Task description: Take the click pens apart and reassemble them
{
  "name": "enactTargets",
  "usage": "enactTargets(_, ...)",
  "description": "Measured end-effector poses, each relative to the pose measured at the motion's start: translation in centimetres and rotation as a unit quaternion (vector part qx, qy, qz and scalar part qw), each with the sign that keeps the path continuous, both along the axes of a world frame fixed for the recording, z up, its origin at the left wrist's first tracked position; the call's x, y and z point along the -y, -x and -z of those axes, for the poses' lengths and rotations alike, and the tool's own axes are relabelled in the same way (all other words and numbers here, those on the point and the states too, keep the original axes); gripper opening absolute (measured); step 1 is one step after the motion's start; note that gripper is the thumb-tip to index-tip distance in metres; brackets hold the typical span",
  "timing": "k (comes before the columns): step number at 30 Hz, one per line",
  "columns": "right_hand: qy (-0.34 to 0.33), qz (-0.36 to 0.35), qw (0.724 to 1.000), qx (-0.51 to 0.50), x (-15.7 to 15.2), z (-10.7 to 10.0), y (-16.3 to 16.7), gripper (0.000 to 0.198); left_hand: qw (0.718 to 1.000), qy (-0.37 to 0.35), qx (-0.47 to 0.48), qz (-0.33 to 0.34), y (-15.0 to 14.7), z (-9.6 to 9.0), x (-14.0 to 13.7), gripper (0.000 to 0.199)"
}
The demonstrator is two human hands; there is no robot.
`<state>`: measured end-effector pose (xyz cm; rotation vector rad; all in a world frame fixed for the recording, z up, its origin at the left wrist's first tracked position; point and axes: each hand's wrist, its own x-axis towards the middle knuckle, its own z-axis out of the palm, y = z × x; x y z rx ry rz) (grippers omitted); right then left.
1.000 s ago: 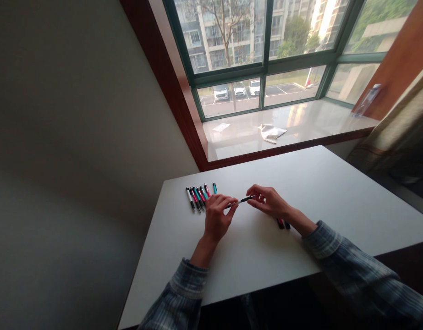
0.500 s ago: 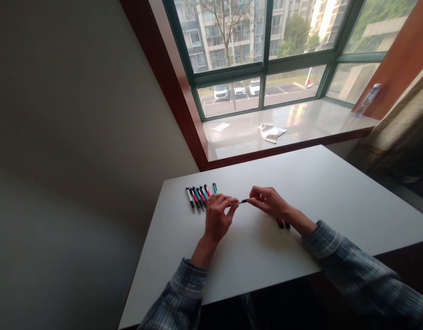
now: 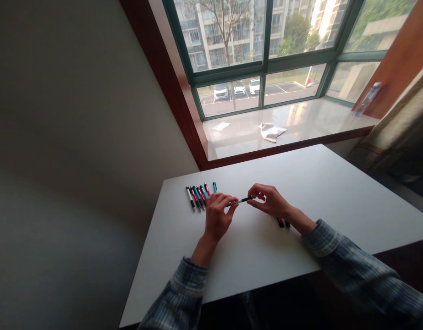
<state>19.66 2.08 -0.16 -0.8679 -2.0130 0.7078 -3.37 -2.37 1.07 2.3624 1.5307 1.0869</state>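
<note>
A white pen with a black grip [image 3: 244, 200] is held above the table, lying almost level between my hands. My left hand [image 3: 218, 215] pinches its barrel between thumb and fingers. At the other end, my right hand [image 3: 270, 201] has thumb and fingertips curled around the pen's tip; the exact contact is hard to see. Past my left hand, several pens [image 3: 196, 198] in white, red and teal lie side by side, partly covered by that hand. Below my right wrist, dark and red pen ends [image 3: 283, 223] poke out, mostly hidden.
The white table [image 3: 252, 266] stands against a window sill [image 3: 307, 123]. On the sill are a crumpled cloth [image 3: 271, 132], a flat white paper [image 3: 221, 126] and a clear bottle [image 3: 367, 100]. A wall is at the left, a curtain [image 3: 393, 114] at the right.
My right fingers have shifted slightly along the pen, so more of its black grip shows. My left hand keeps its pinch in the same place.
</note>
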Motion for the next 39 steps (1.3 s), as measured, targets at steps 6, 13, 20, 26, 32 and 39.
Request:
enactTargets(6, -0.006, 0.005, 1.0, 0.027, -0.1, -0.26, -0.06, 0.026, 1.0, 0.0, -0.002, 0.002, -0.02, 0.03, 0.04, 0.007)
enactTargets(13, -0.048, 0.01, 0.999, 0.019, -0.07, -0.02, -0.01, 0.024, 1.0, -0.001, -0.003, 0.001, -0.03, -0.02, 0.04, 0.007)
enactTargets(20, -0.019, -0.005, 0.997, 0.071, 0.16, -0.36, 0.08, 0.048, 1.0, -0.016, -0.017, 0.017, -0.15, -0.12, 0.1, 0.007)
enactTargets(26, -0.028, 0.004, 0.999, 0.03, 0.18, -0.39, 0.04, 0.026, 1.0, -0.021, -0.007, 0.015, -0.08, -0.19, 0.06, 0.005)
enactTargets(32, -0.037, 0.014, 0.999, 0.024, -0.11, 0.29, 0.11, 0.023, 1.0, -0.015, -0.008, 0.02, 0.07, 0.05, -0.04, 0.005)
enactTargets(39, -0.024, 0.03, 0.999, -0.007, 0.35, -0.21, 0.56, 0.025, 0.982, 0.037, 0.184, 0.024, 0.29, -0.32, -0.24, 0.016)
